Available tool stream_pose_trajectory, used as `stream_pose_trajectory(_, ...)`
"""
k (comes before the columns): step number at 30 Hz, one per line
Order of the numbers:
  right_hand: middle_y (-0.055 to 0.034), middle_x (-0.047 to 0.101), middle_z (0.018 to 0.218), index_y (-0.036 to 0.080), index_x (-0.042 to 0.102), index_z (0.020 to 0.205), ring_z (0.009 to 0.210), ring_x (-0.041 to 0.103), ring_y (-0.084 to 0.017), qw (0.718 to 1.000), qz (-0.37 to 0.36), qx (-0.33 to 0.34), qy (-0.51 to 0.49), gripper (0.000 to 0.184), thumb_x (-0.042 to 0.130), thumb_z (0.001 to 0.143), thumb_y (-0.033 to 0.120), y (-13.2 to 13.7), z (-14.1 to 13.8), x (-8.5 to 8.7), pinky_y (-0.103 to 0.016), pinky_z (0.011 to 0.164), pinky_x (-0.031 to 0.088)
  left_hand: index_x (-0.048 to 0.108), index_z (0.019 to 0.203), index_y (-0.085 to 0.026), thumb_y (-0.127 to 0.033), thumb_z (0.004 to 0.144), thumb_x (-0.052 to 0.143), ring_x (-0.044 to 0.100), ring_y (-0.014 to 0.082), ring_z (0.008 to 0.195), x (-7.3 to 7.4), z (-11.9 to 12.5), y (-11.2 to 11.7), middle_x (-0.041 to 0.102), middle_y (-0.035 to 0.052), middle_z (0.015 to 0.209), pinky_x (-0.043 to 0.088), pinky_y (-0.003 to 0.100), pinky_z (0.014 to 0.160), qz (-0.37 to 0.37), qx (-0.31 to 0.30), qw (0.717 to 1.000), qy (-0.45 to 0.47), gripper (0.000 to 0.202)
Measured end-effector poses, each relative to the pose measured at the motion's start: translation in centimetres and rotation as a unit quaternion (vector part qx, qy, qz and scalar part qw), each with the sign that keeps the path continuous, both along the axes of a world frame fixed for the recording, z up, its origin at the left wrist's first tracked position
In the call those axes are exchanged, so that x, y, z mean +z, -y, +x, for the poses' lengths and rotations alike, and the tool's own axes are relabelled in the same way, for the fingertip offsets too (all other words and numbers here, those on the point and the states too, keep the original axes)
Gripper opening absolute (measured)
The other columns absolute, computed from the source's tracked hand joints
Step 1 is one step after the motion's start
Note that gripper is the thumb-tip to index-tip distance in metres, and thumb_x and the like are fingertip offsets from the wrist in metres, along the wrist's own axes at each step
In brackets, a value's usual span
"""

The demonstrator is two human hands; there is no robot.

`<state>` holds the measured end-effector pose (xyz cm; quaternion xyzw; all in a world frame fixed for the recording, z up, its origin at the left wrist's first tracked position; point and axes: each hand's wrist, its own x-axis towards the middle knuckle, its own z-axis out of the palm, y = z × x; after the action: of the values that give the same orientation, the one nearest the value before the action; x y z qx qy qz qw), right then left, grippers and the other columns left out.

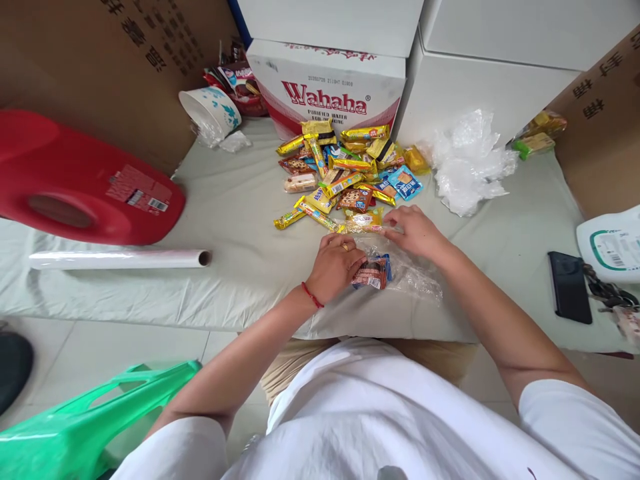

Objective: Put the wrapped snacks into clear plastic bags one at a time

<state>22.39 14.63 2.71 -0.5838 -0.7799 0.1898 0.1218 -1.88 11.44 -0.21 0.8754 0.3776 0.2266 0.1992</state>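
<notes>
A clear plastic bag (pixel 413 283) lies near the table's front edge, with a few brown and blue snack packets (pixel 371 273) in it. My left hand (pixel 337 263), wearing a ring and a red string bracelet, is closed on the bag's left side, its thumb by the packets. Thumb and fingers of my right hand (pixel 413 230) pinch the bag's upper right edge. Just beyond the bag's mouth is a yellow-wrapped snack (pixel 364 219); whether it is partly inside I cannot tell. Behind it spreads a pile of small wrapped snacks (pixel 345 167).
A Wahaha carton (pixel 327 87) stands behind the pile, beside white boxes (pixel 490 100). Crumpled clear bags (pixel 470 163) lie right of the pile. At left are a red jug (pixel 90 180), a plastic-film roll (pixel 120 259) and a tipped paper tub (pixel 213 110). A phone (pixel 570 287) lies far right.
</notes>
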Motion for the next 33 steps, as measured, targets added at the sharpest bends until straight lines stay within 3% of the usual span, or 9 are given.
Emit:
stream_pose_trajectory(4,-0.0164,0.070,0.108,0.013,0.066,0.127,0.103,0.056,-0.030,0.998,0.004,0.007,0.063,0.047,0.076,0.086,0.033,-1.9,-2.3,-0.3,-0.037,0.086,0.041,0.077,0.087,-0.025,-0.028,0.098,0.055,0.060,0.0291,0.113,0.5,0.2,-0.3,0.074,0.0072,0.091,0.035,0.054,0.109,0.001,-0.010,1.000,-0.021,0.024)
stream_pose_trajectory(8,-0.0088,0.070,0.084,0.015,0.073,0.101,0.088,0.058,-0.024,0.997,-0.050,0.021,0.056,0.015,0.066,0.090,0.022,-3.1,-2.6,0.2,-0.034,0.084,0.040,0.078,0.084,-0.025,-0.025,0.096,0.057,0.059,0.0289,0.113,0.9,0.4,-0.5,0.074,0.0063,0.087,0.033,0.054,0.110,-0.005,-0.012,1.000,-0.019,0.024)
stream_pose_trajectory(10,-0.0076,0.068,0.085,0.017,0.073,0.088,0.090,0.058,-0.023,0.997,-0.039,0.054,0.041,0.011,0.065,0.090,0.024,-2.9,-2.3,1.1,-0.035,0.087,0.041,0.078,0.082,-0.026,-0.024,0.096,0.057,0.057,0.0294,0.114,1.0,0.5,-0.4,0.073,0.0063,0.086,0.033,0.054,0.108,-0.003,-0.010,1.000,-0.013,0.025)
stream_pose_trajectory(14,-0.0101,0.065,0.102,0.018,0.071,0.090,0.092,0.057,-0.023,0.996,-0.012,0.088,0.028,0.012,0.060,0.091,0.024,-0.4,-2.7,3.2,-0.032,0.081,0.042,0.076,0.077,-0.024,-0.027,0.096,0.059,0.052,0.0317,0.114,0.9,0.9,0.3,0.069,0.0098,0.096,0.036,0.051,0.096,0.039,0.036,0.998,-0.022,0.025)
stream_pose_trajectory(18,-0.0090,0.065,0.096,0.019,0.067,0.101,0.083,0.059,-0.022,0.996,-0.038,0.063,0.047,0.017,0.050,0.099,0.021,3.7,-4.5,4.2,-0.030,0.071,0.040,0.074,0.075,-0.022,-0.031,0.098,0.056,0.050,0.0310,0.104,0.7,1.2,1.2,0.065,0.0120,0.096,0.036,0.048,0.088,0.066,0.074,0.994,-0.042,0.031)
stream_pose_trajectory(21,-0.0117,0.065,0.106,0.019,0.065,0.118,0.093,0.062,-0.024,0.997,-0.040,0.056,0.021,0.025,0.047,0.101,0.021,6.5,-5.5,3.2,-0.032,0.075,0.045,0.073,0.077,-0.022,-0.032,0.099,0.054,0.050,0.0316,0.103,0.4,1.1,1.6,0.064,0.0129,0.093,0.035,0.049,0.088,0.055,0.082,0.994,-0.037,0.031)
stream_pose_trajectory(25,-0.0114,0.062,0.110,0.023,0.053,0.146,0.093,0.062,-0.024,0.996,-0.025,0.062,-0.051,0.046,0.047,0.101,0.020,8.9,-5.4,0.5,-0.035,0.079,0.052,0.072,0.076,-0.022,-0.036,0.097,0.059,0.049,0.0305,0.103,-0.5,0.2,1.6,0.065,0.0108,0.094,0.034,0.051,0.089,0.038,0.109,0.993,-0.008,0.029)
stream_pose_trajectory(28,-0.0076,0.059,0.104,0.029,0.053,0.149,0.088,0.061,-0.020,0.988,-0.008,0.086,-0.125,0.049,0.046,0.102,0.020,9.9,-5.0,-1.0,-0.034,0.079,0.054,0.076,0.091,-0.025,-0.049,0.093,0.066,0.048,0.0304,0.110,-1.6,-0.7,1.6,0.066,0.0080,0.100,0.035,0.052,0.095,0.032,0.144,0.988,0.042,0.026)
stream_pose_trajectory(33,-0.0035,0.055,0.093,0.032,0.064,0.140,0.085,0.059,-0.016,0.975,0.008,0.102,-0.199,0.049,0.046,0.099,0.011,10.3,-5.1,-1.9,-0.031,0.081,0.055,0.068,0.127,-0.024,-0.067,0.086,0.066,0.047,0.0325,0.125,-3.1,-1.9,1.4,0.058,0.0113,0.126,0.037,0.053,0.109,-0.024,0.164,0.974,0.155,0.060)
